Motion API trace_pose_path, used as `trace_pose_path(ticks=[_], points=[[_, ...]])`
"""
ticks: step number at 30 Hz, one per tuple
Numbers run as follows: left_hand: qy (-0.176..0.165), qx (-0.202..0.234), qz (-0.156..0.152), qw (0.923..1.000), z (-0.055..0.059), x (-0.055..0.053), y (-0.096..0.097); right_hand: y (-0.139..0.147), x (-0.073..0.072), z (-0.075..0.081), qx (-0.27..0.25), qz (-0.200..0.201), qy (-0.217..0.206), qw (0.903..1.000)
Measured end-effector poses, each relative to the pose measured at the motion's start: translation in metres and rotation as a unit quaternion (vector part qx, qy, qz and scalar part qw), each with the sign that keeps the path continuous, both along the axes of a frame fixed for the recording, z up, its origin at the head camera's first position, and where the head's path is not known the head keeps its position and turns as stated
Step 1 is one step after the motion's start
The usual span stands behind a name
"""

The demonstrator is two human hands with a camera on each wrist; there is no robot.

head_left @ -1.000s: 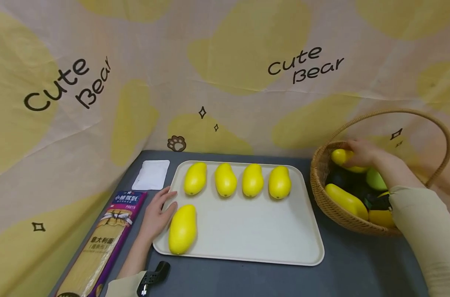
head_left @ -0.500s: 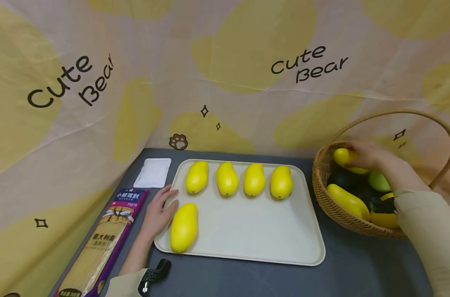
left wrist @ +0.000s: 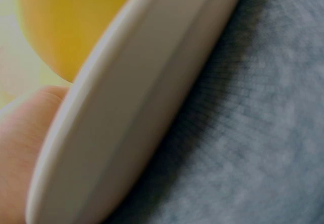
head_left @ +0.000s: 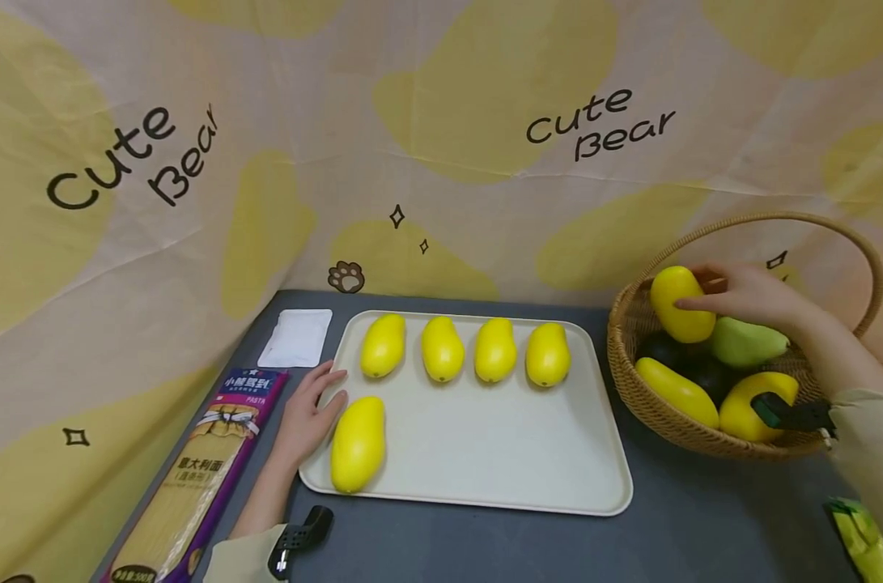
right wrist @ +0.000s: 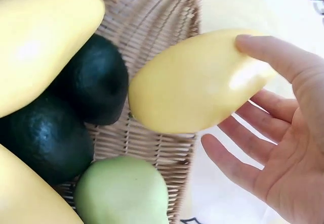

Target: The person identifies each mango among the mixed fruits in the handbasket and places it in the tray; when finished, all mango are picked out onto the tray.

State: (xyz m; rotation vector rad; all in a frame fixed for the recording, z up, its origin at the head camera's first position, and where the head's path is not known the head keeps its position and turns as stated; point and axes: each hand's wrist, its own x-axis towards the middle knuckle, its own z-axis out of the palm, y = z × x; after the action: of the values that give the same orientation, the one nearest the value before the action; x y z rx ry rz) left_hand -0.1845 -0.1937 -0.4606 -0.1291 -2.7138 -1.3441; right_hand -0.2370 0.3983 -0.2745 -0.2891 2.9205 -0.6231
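My right hand (head_left: 757, 295) pinches a yellow mango (head_left: 678, 304) between thumb and fingers at the back left of the wicker basket (head_left: 621, 389). The mango stands tilted there; in the right wrist view its lower end overlaps the basket's inner wall. Below it lie dark avocados (right wrist: 98, 80), a green pear (head_left: 747, 343) and two more mangoes (head_left: 677, 394). My left hand (head_left: 306, 417) rests on the left rim of the cream tray (head_left: 485, 445), fingers relaxed, beside a large mango (head_left: 358, 444). A back row of several mangoes (head_left: 495, 350) stands on the tray.
Left of the tray lie a purple pasta pack (head_left: 197, 478) and a white packet (head_left: 295, 338). A green-yellow packet (head_left: 867, 541) shows at the lower right. The basket handle (head_left: 798, 217) arches above my right arm. Printed cloth (head_left: 470, 121) hangs behind the dark table.
My right hand has raised and tilted the mango upward in the basket, uncovering the pear and front mango. The packet at lower right has come into view. My left hand stays at the tray rim.
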Motion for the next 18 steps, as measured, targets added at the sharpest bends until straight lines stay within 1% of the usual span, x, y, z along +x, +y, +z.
trace_pose_path(ticks=[3,6,8,10,14,18], points=[[-0.002,-0.002,0.002,1.0000,0.000,-0.001,-0.001,-0.004,0.009,0.006,-0.015,-0.009,-0.006,0.9998],[-0.003,-0.003,0.004,1.0000,-0.001,-0.002,-0.001,-0.008,0.018,0.008,-0.035,-0.017,-0.015,0.9991],[-0.003,-0.003,0.004,1.0000,-0.001,-0.002,0.000,-0.010,0.025,0.008,-0.059,-0.021,-0.027,0.9977],[-0.004,-0.003,0.004,1.0000,-0.001,-0.002,0.000,-0.014,0.031,0.006,-0.090,-0.031,-0.047,0.9943],[-0.008,-0.004,0.002,1.0000,-0.001,-0.002,0.000,-0.021,0.043,0.001,-0.169,-0.057,-0.087,0.9801],[-0.009,-0.003,0.001,1.0000,0.000,-0.002,0.000,-0.026,0.054,-0.005,-0.233,-0.072,-0.098,0.9649]])
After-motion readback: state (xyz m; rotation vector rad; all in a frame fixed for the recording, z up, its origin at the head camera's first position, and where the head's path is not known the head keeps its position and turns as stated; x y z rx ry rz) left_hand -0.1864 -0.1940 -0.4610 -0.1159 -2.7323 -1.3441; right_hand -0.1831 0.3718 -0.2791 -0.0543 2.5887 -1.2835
